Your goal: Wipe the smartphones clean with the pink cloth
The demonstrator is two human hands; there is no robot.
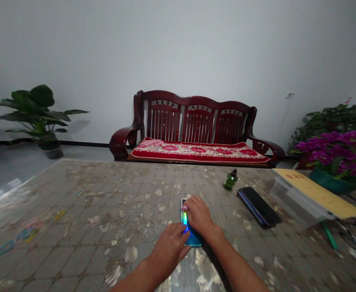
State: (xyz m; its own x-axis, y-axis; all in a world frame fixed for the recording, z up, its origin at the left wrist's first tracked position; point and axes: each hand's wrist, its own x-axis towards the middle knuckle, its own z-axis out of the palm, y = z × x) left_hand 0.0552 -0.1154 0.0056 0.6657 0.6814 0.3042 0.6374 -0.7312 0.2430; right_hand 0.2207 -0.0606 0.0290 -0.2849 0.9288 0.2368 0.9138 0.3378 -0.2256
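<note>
A phone [193,240] with a shiny blue back lies on the table in front of me, a rainbow glare across it. My left hand [173,242] grips its lower left edge, fingertips resting on the back. Over the upper right part, my right hand [198,213] is closed, with a small pink-and-white thing [184,208] pinched at its fingertips against the phone's upper end. Too little of that piece shows to tell its kind. Part of the phone is hidden under both hands.
Right of the hands stand a green bottle [230,181] and a stack of dark phones [259,206]. Beyond them is a clear plastic box [296,202] under a yellow envelope [318,192], near a green-handled tool [329,236]. Colourful hair ties [4,247] lie at left.
</note>
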